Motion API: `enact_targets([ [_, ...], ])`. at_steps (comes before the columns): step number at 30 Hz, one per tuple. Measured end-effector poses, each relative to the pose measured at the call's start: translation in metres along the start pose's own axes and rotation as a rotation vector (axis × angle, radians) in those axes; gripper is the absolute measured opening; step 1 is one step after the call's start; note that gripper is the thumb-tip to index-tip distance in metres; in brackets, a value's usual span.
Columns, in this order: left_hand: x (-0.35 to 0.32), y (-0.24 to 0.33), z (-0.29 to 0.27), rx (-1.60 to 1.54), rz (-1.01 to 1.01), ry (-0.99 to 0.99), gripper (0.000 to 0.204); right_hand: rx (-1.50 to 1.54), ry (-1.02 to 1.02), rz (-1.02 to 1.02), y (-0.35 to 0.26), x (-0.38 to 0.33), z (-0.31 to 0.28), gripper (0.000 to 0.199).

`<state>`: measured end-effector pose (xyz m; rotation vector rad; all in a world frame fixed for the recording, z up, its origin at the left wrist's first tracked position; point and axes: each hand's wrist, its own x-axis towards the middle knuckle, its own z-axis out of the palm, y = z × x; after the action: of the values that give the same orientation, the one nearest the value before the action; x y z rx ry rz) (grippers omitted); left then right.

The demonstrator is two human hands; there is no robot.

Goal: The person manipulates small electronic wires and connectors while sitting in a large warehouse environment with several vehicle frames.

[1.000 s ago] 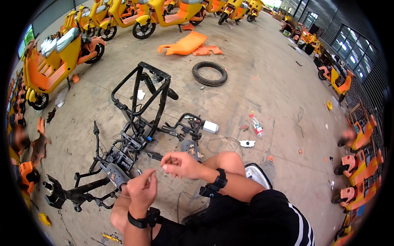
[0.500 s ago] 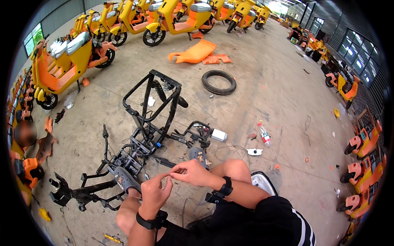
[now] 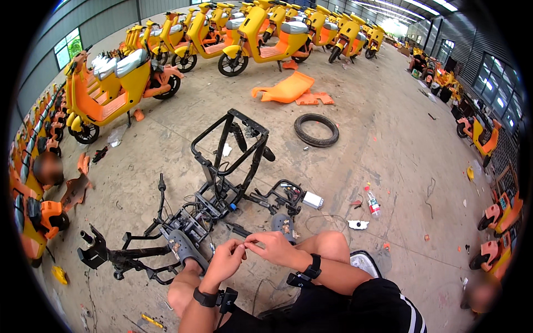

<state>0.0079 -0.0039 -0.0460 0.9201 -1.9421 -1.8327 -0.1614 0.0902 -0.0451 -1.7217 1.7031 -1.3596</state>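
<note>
Both my hands meet in front of my knees, above the floor. My left hand (image 3: 225, 262) is closed in a pinch, its thumb and forefinger touching the fingertips of the other hand. My right hand (image 3: 273, 248) is pinched too, fingers bent down toward the left fingertips. Whatever sits between the fingertips is too small to make out. Just beyond my hands lies a stripped black scooter frame (image 3: 206, 202), with its fork end at the left and its tall rear hoop farther off. My feet in grey clogs (image 3: 183, 247) rest beside and against it.
A black tyre (image 3: 316, 131), orange body panels (image 3: 287, 89), a plastic bottle (image 3: 372, 202) and a silver box (image 3: 313, 200) lie on the floor ahead. Yellow-orange scooters (image 3: 270, 41) stand in rows at the back and left. A yellow-handled tool (image 3: 151, 320) lies at lower left.
My view has tilted up and turned left, so the scene sits lower and farther right. My hands stay together at the fingertips, the left thumb now closed in to the fingers.
</note>
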Motion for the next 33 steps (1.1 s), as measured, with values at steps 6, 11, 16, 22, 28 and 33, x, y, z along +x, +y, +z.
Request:
enact_targets([
  [6,0.006,0.003,0.010,0.017,0.033,0.032,0.021,-0.038,0.017,0.010,0.009,-0.006,-0.003,0.018],
  [11,0.002,0.006,0.016,0.294,0.127,0.194,0.021,-0.028,-0.020,0.118,0.000,0.003,-0.001,0.018],
  [16,0.001,0.014,0.025,0.512,0.243,0.261,0.019,-0.062,-0.051,0.196,0.004,0.007,-0.006,0.021],
  [22,-0.002,0.009,0.023,0.532,0.343,0.180,0.015,0.051,-0.105,0.258,0.002,0.004,-0.009,0.023],
  [28,-0.013,-0.002,0.014,0.638,0.409,0.126,0.015,0.070,-0.178,0.228,0.002,-0.001,0.000,0.018],
  [33,-0.016,0.008,0.021,0.676,0.527,0.293,0.018,0.152,-0.069,0.249,-0.016,0.010,-0.001,0.017],
])
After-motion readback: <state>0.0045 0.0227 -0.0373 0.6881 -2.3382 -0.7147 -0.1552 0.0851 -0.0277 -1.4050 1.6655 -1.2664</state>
